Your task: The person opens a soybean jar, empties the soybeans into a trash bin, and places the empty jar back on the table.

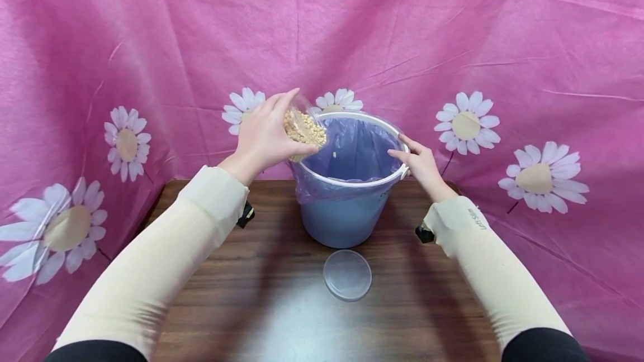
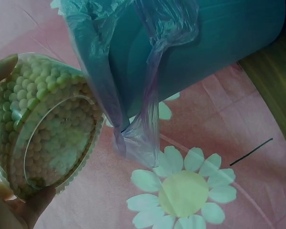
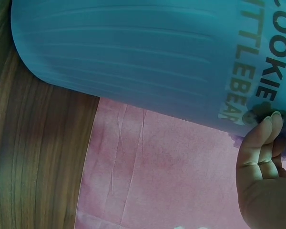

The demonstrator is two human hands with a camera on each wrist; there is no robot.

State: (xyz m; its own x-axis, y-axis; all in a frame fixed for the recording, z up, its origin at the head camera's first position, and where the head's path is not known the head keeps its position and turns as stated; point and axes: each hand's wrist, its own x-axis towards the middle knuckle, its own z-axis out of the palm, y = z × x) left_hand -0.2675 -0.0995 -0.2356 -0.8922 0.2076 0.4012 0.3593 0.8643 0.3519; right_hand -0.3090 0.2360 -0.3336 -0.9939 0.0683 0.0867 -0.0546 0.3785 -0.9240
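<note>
My left hand [image 1: 265, 134] grips a clear round plastic jar [image 2: 62, 129] between thumb and fingers. Pale yellow, round beans [image 1: 306, 129] like soybeans fill much of it. The jar is tilted to the right, its mouth over the left rim of a blue trash bin [image 1: 342, 218], and a pale bit shows inside the bin. A thin purple bag [image 1: 359, 141] lines the bin and folds over its white rim. On the bin's right side, my right hand [image 1: 424, 165] holds the rim, thumb reaching over the inside. Part of that hand's fingers is hidden.
A clear round lid [image 1: 347, 275] lies on the brown wooden table [image 1: 241, 295] in front of the bin. Behind and at both sides hangs a pink cloth [image 1: 382, 32] with printed daisies. The upright bin stands near the table's far edge.
</note>
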